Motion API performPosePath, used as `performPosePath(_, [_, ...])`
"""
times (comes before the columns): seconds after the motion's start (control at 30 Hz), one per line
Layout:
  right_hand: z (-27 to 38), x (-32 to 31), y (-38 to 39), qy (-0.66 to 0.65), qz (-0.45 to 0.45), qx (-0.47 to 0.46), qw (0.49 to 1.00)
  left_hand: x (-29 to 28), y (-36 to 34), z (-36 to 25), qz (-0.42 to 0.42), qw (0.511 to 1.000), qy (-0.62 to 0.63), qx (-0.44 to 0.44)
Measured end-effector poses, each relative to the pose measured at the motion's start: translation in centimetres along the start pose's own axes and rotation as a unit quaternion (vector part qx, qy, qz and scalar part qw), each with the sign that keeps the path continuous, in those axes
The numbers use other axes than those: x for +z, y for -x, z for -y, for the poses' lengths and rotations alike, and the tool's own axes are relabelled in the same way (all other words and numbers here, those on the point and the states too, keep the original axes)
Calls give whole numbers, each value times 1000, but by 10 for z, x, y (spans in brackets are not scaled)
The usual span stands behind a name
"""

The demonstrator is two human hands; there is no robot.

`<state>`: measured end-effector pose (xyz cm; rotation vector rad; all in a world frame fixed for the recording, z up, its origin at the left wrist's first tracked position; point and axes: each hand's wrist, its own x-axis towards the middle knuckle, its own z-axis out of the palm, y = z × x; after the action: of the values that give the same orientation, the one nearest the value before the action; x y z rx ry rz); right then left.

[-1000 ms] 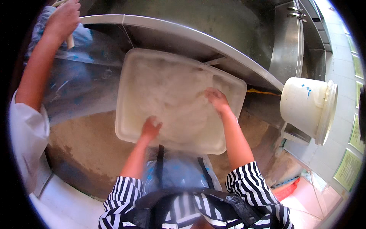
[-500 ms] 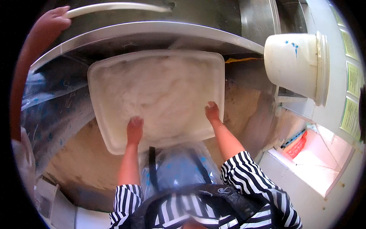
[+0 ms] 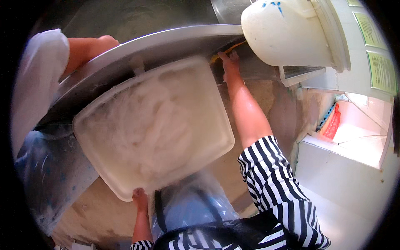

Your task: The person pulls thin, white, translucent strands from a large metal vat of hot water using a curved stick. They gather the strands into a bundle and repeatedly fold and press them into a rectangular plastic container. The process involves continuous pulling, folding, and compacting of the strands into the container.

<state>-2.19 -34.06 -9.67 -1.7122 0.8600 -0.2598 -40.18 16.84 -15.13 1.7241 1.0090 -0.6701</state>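
Observation:
A large whitish plastic tub (image 3: 227, 129) holds a heap of pale, blurred powdery or wet material (image 3: 154, 121). It sits tilted below the metal edge of a vat. My left hand (image 3: 139, 196) has its fingers curled over the tub's near rim, close to the near left corner. My right hand (image 3: 230, 66) reaches out past the tub's far right corner, fingers apart, by a yellow strip (image 3: 221, 55) under the metal edge. I see nothing held in it.
The vat's curved metal rim (image 3: 179, 32) runs across the far side. Another person's forearm (image 3: 83, 50) in a white sleeve rests over it at left. A white bucket (image 3: 287, 35) stands at far right. A white box (image 3: 362, 129) with something red inside lies right.
My left hand moved from over the tub to its near rim; my right hand went from the right rim toward the far corner. The tub appears turned. The other person's pale rod is out of sight.

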Motion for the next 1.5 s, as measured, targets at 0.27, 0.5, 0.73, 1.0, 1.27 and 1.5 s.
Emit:
performPosePath(0.27, [-92, -72, -70, 464, -67, -1, 883, 0, 10, -21, 65, 988, 86, -114])
performPosePath(0.5, [-158, -131, 32, 502, 59, 76, 860, 13, -7, 15, 38, 977, 155, -139])
performPosePath(0.73, [-172, -102, 77, 444, 118, 125, 879, 26, 8, 20, -14, 972, 168, -162])
performPosePath(1.0, [-170, -102, 83, 498, 135, 114, 849, 53, 4, 35, -307, 918, -235, -90])
performPosePath(1.27, [-122, -50, 127, 511, 189, 139, 827, 53, 26, -255, -174, 901, 151, 367])
performPosePath(1.5, [-202, -63, 97, 525, 124, -12, 842, 72, 30, -542, -201, 673, 110, 703])
